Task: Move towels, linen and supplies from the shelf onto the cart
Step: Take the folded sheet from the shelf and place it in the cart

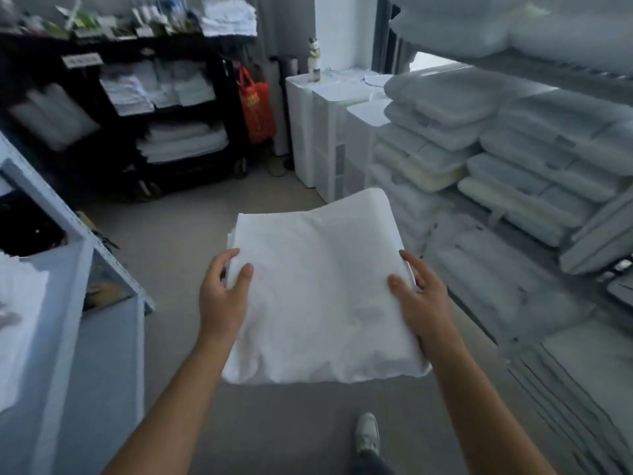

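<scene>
A stack of folded white linen (322, 286) hangs in front of me over the grey floor. My left hand (222, 296) grips its left edge, thumb on top and fingers curled round the side. My right hand (421, 303) grips its right edge the same way. The black cart (219, 66) stands at the far left, several steps away, with white towels on its shelves and small supplies on top. The shelf (565, 68) on my right holds stacks of bagged pillows and folded linen.
A red bag (257, 108) hangs off the cart's right end. White cabinets (329, 138) stand against the back wall. A pale blue rack (68, 262) is close on my left. My shoe (367, 433) is on the floor below.
</scene>
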### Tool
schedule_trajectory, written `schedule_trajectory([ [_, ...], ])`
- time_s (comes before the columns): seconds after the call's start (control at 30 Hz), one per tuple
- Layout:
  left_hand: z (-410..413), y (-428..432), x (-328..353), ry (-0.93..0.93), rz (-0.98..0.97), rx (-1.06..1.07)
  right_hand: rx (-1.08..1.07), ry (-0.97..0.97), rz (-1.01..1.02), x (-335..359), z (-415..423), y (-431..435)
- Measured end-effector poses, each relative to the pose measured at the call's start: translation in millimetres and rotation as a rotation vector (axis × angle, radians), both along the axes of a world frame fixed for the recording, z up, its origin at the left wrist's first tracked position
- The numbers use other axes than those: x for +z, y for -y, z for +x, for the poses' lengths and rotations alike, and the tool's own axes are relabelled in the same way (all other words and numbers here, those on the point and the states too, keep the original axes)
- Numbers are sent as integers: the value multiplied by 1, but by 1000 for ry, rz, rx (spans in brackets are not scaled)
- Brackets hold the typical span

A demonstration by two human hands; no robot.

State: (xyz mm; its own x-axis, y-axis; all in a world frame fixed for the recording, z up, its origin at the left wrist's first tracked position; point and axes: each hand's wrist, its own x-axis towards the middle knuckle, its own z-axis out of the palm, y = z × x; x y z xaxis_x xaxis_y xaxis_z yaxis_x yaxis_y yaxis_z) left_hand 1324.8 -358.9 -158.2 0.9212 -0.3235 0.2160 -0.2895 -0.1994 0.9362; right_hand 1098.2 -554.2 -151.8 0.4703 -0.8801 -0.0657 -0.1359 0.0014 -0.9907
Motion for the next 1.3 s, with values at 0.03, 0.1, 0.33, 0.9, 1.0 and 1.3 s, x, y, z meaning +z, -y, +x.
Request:
schedule_trajectory([
  [0.03, 14, 7, 0, 1, 1, 23, 24, 4, -2, -2, 20, 13],
  [0.1, 43, 25, 1, 3, 7, 68, 70, 6, 4, -5, 60, 42],
  [0.33, 143, 62, 9, -29, 37, 233, 244, 3, -3, 9, 204, 114],
  [0.9, 535, 104, 13, -47, 109, 346, 368, -42, 57, 5, 629, 169],
  [1.0, 598, 125, 19, -30, 106, 328, 353, -29, 85, 5, 690, 187],
  [1.3, 776, 206, -2, -66, 170, 392, 439, -27, 117, -29, 891, 277],
])
